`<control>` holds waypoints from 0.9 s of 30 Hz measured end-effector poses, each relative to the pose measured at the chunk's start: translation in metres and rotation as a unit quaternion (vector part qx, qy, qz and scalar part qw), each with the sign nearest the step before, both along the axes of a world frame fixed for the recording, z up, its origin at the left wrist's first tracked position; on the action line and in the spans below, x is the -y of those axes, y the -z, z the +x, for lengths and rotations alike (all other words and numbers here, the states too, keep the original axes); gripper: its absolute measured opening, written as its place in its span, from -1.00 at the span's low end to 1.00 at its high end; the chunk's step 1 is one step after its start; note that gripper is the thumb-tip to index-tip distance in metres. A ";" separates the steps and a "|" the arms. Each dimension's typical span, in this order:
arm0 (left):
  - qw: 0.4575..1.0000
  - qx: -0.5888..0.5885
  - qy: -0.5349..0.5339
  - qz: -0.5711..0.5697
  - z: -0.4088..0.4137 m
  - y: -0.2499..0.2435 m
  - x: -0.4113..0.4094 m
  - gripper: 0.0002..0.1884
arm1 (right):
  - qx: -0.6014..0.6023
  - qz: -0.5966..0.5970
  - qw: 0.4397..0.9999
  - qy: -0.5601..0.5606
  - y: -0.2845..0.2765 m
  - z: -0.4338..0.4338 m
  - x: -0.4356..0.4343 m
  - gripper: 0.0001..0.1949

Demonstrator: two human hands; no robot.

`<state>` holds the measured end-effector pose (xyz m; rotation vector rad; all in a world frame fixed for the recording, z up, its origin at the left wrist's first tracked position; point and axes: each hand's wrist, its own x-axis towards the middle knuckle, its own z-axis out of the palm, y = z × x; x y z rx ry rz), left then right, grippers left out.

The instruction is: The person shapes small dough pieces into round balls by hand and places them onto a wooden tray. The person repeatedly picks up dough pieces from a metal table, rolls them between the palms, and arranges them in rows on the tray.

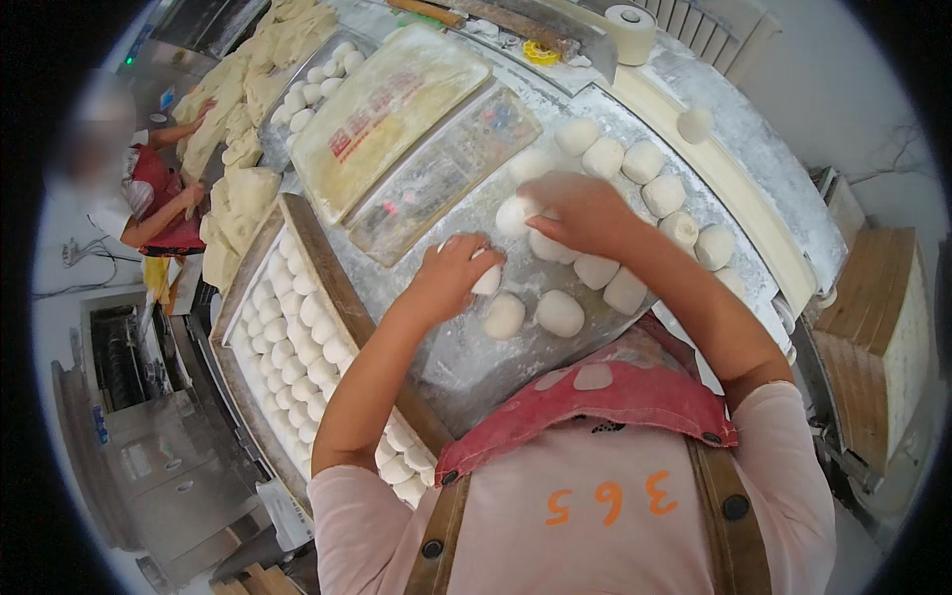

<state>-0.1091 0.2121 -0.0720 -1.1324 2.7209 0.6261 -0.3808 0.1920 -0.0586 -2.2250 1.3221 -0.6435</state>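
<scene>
My left hand (460, 271) is curled over a white dough ball (487, 279) on the floured metal worktop (461, 372). To its right, my right hand (584, 212) is slightly blurred, its thumb and fingers around another dough ball (513, 216). Nearer to me lie a round dough ball (504, 316) and a second one (559, 313), apart from each other. Beneath and beside my right wrist, more pieces sit close together, among them a dough piece (625, 291). A curved row of dough balls (663, 195) runs beyond my right forearm.
At left stands a wooden tray (327, 275) packed with dough balls. Ahead are a lidded plastic box (390, 111) and a clear flat case (446, 175). A co-worker (160, 186) handles a large dough mass (245, 97). A white belt (714, 163) borders the right side.
</scene>
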 end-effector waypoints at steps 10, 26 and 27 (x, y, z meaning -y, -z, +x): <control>0.999 0.023 -0.025 -0.035 0.018 -0.010 -0.066 -0.32 | -0.020 -0.096 0.971 0.219 -0.006 -0.124 -0.045 -0.63; 0.993 0.026 -0.042 -0.106 -0.008 -0.005 -0.080 -0.14 | -0.237 0.083 0.838 0.485 0.028 -0.297 -0.140 -0.48; 0.993 0.021 -0.045 -0.109 -0.009 -0.006 -0.082 -0.16 | -0.247 0.105 0.837 0.477 0.028 -0.294 -0.131 -0.51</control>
